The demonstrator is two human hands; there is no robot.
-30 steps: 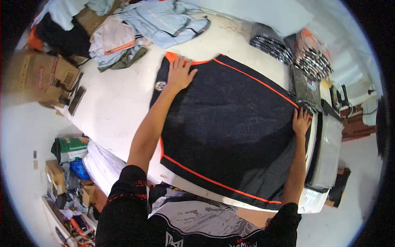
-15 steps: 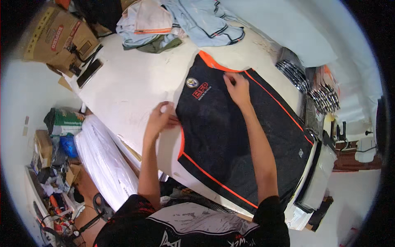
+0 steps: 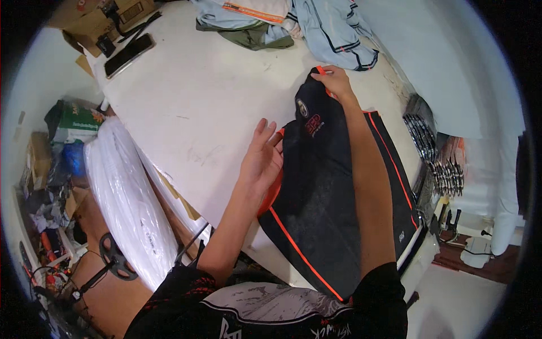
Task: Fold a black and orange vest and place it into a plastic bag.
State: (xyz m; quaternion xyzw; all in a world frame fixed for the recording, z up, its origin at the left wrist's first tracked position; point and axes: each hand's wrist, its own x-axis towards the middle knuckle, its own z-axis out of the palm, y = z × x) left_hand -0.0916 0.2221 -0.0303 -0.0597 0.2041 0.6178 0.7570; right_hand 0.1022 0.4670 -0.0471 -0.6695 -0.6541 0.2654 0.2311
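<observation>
A black sleeveless jersey panel [image 3: 322, 192] with orange trim lies over the white table, its upper part lifted and folded inward. A round badge and red print show on its chest. My right hand [image 3: 334, 82] pinches the jersey at the far shoulder, by the orange neck edge. Turned palm up, my left hand [image 3: 264, 152] is at the left armhole edge. Its thumb and fingers are spread, and some fingertips touch the orange trim or go behind the cloth. Part of the jersey's right side is hidden under my right forearm.
Light blue, white and olive garments [image 3: 333, 34] lie along the far edge. A phone [image 3: 130, 55] rests at the far left by a cardboard box [image 3: 132, 14]. Stacked packets [image 3: 420, 135] stand at the right. A plastic-wrapped white roll [image 3: 127, 198] leans beside the table [image 3: 186, 113].
My right hand has taken the jersey's far shoulder and lifted it, so the flat cloth is now folded. My left hand has turned palm up at the armhole. The view has shifted.
</observation>
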